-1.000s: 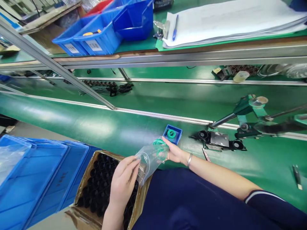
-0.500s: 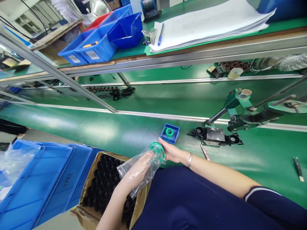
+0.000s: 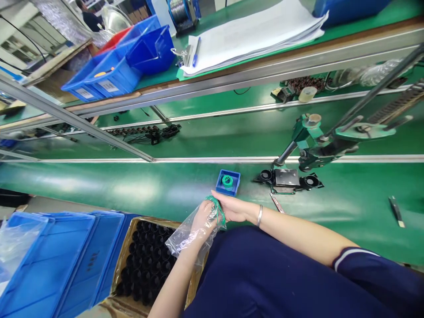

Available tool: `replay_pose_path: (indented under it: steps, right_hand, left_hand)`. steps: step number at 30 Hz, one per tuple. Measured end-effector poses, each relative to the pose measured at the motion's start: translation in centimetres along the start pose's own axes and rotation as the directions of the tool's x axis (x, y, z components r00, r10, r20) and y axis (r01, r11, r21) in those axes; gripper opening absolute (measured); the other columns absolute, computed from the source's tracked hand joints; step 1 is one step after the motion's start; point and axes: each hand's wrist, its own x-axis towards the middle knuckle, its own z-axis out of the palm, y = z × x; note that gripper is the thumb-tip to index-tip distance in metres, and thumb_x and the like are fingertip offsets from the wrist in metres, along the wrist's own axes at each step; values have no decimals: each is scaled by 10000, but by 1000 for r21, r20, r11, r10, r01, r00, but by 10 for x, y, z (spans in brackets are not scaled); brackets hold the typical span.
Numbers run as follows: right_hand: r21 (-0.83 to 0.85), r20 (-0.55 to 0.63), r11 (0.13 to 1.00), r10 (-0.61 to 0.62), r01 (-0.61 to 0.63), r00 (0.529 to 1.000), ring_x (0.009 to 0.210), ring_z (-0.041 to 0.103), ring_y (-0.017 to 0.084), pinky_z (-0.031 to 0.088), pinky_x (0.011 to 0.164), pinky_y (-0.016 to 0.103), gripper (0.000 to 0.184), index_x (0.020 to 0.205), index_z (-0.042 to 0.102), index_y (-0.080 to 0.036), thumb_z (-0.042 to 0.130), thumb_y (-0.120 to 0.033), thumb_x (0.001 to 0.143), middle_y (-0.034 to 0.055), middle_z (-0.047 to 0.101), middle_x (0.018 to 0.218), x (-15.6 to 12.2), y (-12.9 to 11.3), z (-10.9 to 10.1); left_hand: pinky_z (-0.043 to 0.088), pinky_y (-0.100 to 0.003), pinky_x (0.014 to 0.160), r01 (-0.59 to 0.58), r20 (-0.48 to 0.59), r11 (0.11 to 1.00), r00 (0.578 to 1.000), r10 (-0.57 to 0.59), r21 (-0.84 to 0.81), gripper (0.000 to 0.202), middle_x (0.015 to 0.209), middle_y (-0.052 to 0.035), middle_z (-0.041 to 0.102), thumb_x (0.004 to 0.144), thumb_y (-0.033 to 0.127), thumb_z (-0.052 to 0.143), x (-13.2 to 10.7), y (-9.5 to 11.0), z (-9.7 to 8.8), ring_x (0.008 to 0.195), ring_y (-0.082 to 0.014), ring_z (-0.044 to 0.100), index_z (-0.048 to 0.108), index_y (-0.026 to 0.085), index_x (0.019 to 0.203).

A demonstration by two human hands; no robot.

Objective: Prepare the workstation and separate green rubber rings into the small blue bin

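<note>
The left hand [image 3: 202,217] is pushed inside a clear plastic bag [image 3: 190,234], its fingers curled around a bunch of thin green rings [image 3: 217,211] at the bag's closed end, while the right hand [image 3: 233,209] cups that same end from outside, palm against the film and fingers closed on it. Through the crinkled plastic it is hard to tell how many rings the left fingers actually pinch. To do this well, the right hand should keep the bag's end pinned and taut, so the film does not bunch over the rings, and the left should gather them in one firm pinch and draw back along the bag, not sideways. The bag lies with its long axis running from its open mouth, around the left wrist and nearest the body, up and away to the closed end between the two hands; that end points toward the small blue tray [image 3: 228,182] just beyond the fingertips, which already holds a few green rings. Below the left forearm sits a cardboard box of black parts [image 3: 149,256].
</note>
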Motion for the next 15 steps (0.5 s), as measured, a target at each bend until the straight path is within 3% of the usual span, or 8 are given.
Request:
replay_pose_path:
  steps: [5, 8, 12, 15]
  right_hand:
    - [10, -79, 1000, -6, 7, 997, 569, 636, 144, 549, 547, 268, 450, 934, 595, -176, 362, -553, 1008, 18, 686, 745, 4, -2, -2]
    - [-66, -103, 997, -42, 35, 994, 592, 632, 137, 546, 542, 260, 361, 953, 598, -171, 463, -503, 990, 22, 675, 771, -2, -5, -2]
    - [-238, -87, 959, -179, 154, 980, 761, 647, 132, 568, 614, 247, 315, 983, 627, -175, 607, -482, 918, 47, 685, 968, -15, -8, 0]
    - [-444, -175, 873, -307, 203, 936, 754, 629, 134, 520, 554, 208, 352, 832, 589, -176, 644, -521, 873, 29, 658, 842, -17, -5, 2]
  left_hand:
    - [477, -415, 938, 11, 9, 1000, 1000, -11, -1, 232, 1001, -69, 629, 704, 265, 687, 7, -4, -7, 980, -248, 597, 638, 191, 919]
    - [481, -415, 950, 100, -53, 967, 992, -116, -235, 275, 989, -73, 650, 669, 303, 721, 4, -1, -16, 986, -263, 609, 649, 179, 904]
    - [545, -370, 839, 191, -62, 699, 945, -320, -689, 406, 1015, -86, 703, 725, 392, 722, -5, 12, -21, 921, -247, 664, 615, 174, 1050]
    - [559, -325, 773, 211, -47, 540, 905, -423, -815, 396, 1016, -55, 716, 732, 389, 746, -9, 18, -15, 854, -205, 681, 614, 191, 1048]
